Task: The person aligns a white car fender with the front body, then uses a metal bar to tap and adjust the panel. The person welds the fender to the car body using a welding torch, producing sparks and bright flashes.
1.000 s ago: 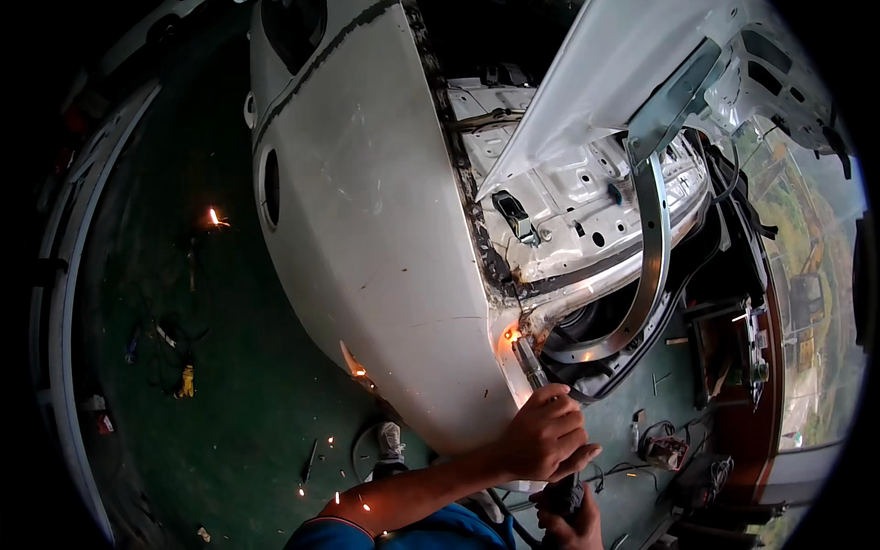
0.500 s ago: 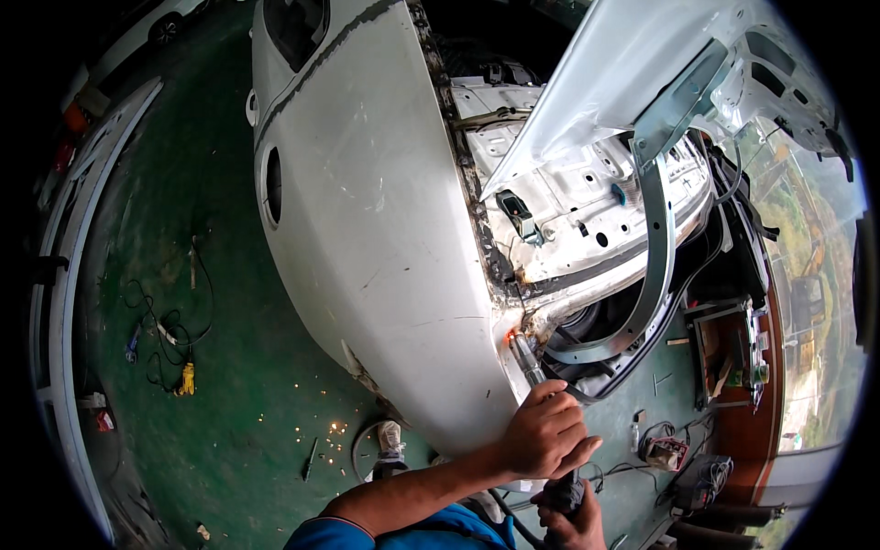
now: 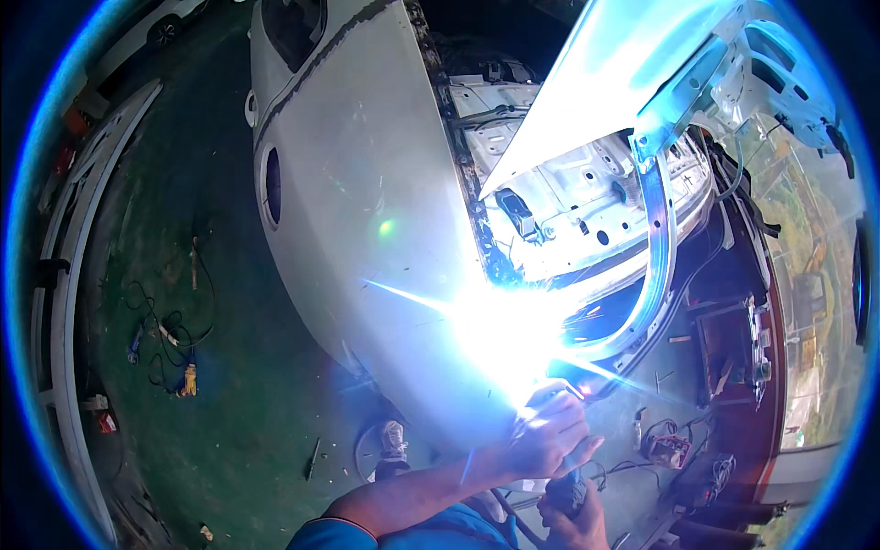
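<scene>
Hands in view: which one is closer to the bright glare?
The left hand, at the lower edge of the glare; the right hand is lower, around the tool's handle.

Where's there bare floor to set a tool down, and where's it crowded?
Green floor looks bare between the car's rear quarter panel and the yellow-ended cord, beyond the slim dark rod. Crowded: picture-right, around the cable-draped box and grey machine, and at the welding torch, held by left hand and right hand. Arc glare hides the panel's corner.
</scene>
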A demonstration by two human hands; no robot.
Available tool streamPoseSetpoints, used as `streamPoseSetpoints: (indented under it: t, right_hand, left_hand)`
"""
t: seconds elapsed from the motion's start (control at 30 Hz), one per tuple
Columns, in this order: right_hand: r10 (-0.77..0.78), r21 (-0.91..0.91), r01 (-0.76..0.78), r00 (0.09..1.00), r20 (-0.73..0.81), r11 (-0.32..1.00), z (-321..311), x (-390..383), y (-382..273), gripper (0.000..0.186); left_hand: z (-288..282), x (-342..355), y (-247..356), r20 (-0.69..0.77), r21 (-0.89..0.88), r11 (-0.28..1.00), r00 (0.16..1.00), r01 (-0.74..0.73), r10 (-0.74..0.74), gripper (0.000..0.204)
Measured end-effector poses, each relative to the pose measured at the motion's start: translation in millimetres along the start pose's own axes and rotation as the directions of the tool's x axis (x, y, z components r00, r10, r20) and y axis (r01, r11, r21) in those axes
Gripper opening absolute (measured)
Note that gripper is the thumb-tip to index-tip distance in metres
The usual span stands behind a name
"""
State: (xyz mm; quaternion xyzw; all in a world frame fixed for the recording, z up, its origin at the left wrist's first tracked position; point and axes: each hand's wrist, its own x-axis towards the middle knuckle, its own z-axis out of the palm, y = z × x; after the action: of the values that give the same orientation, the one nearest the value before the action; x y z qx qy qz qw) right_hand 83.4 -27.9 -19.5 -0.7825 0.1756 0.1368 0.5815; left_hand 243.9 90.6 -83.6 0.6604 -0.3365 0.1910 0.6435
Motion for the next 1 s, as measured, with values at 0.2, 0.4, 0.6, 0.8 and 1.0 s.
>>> streamPoseSetpoints:
  t: [0.2, 0.4, 0.6, 0.8, 1.0]
  right_hand:
    - [0.005, 0.141, -0.007, 1.0, 0.014, 0.99, 0.9, 1.1, -6.2, 0.039]
    - [0.039, 0.152, -0.044, 0.999, 0.038, 0.987, -8.4, -4.0, 8.2, 0.04]
    - [0.045, 0.179, -0.054, 0.998, 0.05, 0.982, -8.0, -2.7, 2.7, 0.046]
    - [0.05, 0.147, -0.06, 0.996, 0.071, 0.987, -10.7, -0.9, 4.6, 0.046]
    - [0.047, 0.142, -0.057, 0.996, 0.071, 0.988, -10.8, -0.3, 11.1, 0.045]
  left_hand:
    - [-1.4, 1.9, 0.3, 0.016, 0.029, 0.999, 0.999, -0.029, 0.029, 0.025]
    - [-2.2, 4.4, -0.1, 0.097, 0.055, 0.992, 0.989, -0.116, 0.11, 0.025]
    - [-2.5, 5.2, 0.4, 0.073, 0.056, 0.994, 0.994, -0.09, 0.086, 0.025]
    - [-1.2, 5.3, 0.0, 0.04, 0.059, 0.995, 0.996, -0.083, 0.081, 0.025]
    - [-1.2, 5.2, -1.1, 0.04, 0.068, 0.995, 0.997, -0.073, 0.071, 0.024]
